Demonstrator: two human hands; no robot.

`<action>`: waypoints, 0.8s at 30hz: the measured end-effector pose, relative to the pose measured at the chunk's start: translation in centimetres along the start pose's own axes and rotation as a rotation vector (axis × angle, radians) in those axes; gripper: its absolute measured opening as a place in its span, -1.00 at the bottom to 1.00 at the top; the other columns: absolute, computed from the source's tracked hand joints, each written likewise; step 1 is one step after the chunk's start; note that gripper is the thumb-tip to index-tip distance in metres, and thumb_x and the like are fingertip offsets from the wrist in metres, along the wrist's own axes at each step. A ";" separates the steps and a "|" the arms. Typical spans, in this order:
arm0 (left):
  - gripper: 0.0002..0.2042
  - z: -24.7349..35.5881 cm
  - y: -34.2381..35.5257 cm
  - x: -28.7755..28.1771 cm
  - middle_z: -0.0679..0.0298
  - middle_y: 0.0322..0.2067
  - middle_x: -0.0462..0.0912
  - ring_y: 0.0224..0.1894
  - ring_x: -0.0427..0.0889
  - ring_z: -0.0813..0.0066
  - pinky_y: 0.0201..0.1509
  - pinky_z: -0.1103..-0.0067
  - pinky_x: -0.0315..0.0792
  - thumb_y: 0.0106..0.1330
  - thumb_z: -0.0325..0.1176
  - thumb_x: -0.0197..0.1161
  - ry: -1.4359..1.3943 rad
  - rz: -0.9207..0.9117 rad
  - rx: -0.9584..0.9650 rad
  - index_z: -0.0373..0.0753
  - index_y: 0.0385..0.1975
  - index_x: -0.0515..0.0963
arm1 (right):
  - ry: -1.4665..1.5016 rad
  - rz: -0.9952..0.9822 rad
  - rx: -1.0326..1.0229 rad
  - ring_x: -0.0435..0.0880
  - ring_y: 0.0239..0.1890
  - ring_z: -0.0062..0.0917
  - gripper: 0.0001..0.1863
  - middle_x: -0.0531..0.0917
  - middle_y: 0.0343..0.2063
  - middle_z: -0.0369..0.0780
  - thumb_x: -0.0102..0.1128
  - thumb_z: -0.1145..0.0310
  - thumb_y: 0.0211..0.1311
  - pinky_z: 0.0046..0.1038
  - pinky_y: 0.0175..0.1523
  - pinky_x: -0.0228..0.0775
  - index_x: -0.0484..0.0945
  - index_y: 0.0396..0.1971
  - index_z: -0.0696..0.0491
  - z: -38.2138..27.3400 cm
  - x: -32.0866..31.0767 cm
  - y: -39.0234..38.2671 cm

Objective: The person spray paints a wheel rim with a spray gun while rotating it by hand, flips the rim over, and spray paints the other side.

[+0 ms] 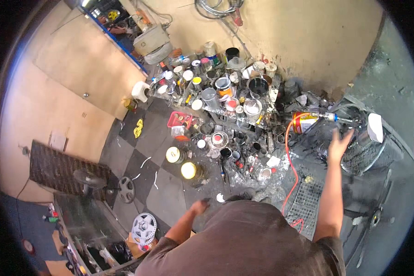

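My right hand is stretched out at the right with its thumb and fingers apart and nothing held in it. Just beyond the fingertips lies a metal air fitting with a blue ring, joined to an orange hose; it runs on to a metal tool whose shape I cannot make out. Beside that is a grey container with a white top. My left hand is low, left of centre, with its fingers curled. A small dark patch shows at its fingertips, too unclear to name.
A cluttered bench holds many paint cans and cups. Two yellowish tins stand on the checkered floor near a red basket. A silver wheel cover lies at lower left. A grated mat is beside my right forearm.
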State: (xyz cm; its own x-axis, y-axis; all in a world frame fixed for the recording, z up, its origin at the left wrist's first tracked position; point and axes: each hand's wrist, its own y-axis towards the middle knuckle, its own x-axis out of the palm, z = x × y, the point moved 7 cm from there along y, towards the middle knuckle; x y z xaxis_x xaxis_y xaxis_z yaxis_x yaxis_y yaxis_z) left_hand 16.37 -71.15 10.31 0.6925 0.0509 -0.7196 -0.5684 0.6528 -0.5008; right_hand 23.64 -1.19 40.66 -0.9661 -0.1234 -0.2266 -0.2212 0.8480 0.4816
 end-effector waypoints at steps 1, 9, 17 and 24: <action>-0.48 0.3 2.3 -3.3 -0.10 0.09 0.62 0.15 0.60 0.03 0.25 0.28 0.43 0.36 -0.05 0.17 -0.287 0.067 -0.221 -0.32 0.17 0.50 | 0.083 -0.069 -0.027 0.18 0.46 -0.19 -0.09 0.13 0.45 0.09 0.31 0.36 0.29 -0.25 0.52 -0.06 -0.06 0.48 0.25 -3.6 0.0 -4.5; -0.54 14.6 16.9 -15.3 0.01 -0.01 0.69 0.07 0.67 0.18 0.14 0.39 0.48 0.38 -0.13 0.23 -0.197 -0.187 0.237 -0.28 0.17 0.49 | -0.491 -1.262 0.819 0.31 0.42 -0.12 -0.14 0.43 0.30 0.07 0.11 -0.22 0.30 -0.20 0.44 0.16 0.32 0.36 0.18 1.0 -8.0 -38.2; -0.45 24.9 22.2 0.7 -0.05 0.05 0.64 0.13 0.62 0.19 0.22 0.41 0.45 0.36 -0.04 0.24 0.386 -0.983 0.609 -0.32 0.20 0.49 | -0.456 0.134 0.983 0.64 0.11 -0.09 -0.27 0.64 0.06 0.10 0.28 -0.04 0.21 -0.27 0.21 0.45 0.49 0.17 0.27 0.6 -31.7 -48.8; -0.49 49.3 12.4 9.8 -0.09 0.08 0.62 0.15 0.61 0.05 0.25 0.33 0.45 0.32 -0.12 0.27 0.623 -0.932 1.171 -0.34 0.15 0.53 | -0.551 0.481 1.389 0.72 -0.03 -0.20 -0.31 0.74 -0.15 0.05 0.24 -0.15 0.21 -0.31 0.13 0.48 0.64 -0.01 0.25 -4.3 -39.2 -68.4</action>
State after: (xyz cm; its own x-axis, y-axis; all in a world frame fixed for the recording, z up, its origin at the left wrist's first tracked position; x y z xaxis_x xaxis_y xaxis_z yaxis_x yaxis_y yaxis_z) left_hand 38.07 -25.26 20.75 0.1407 -0.7790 -0.6110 0.7577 0.4819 -0.4400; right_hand 76.10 -56.52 20.22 -0.6734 0.2207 -0.7056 0.6715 0.5819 -0.4588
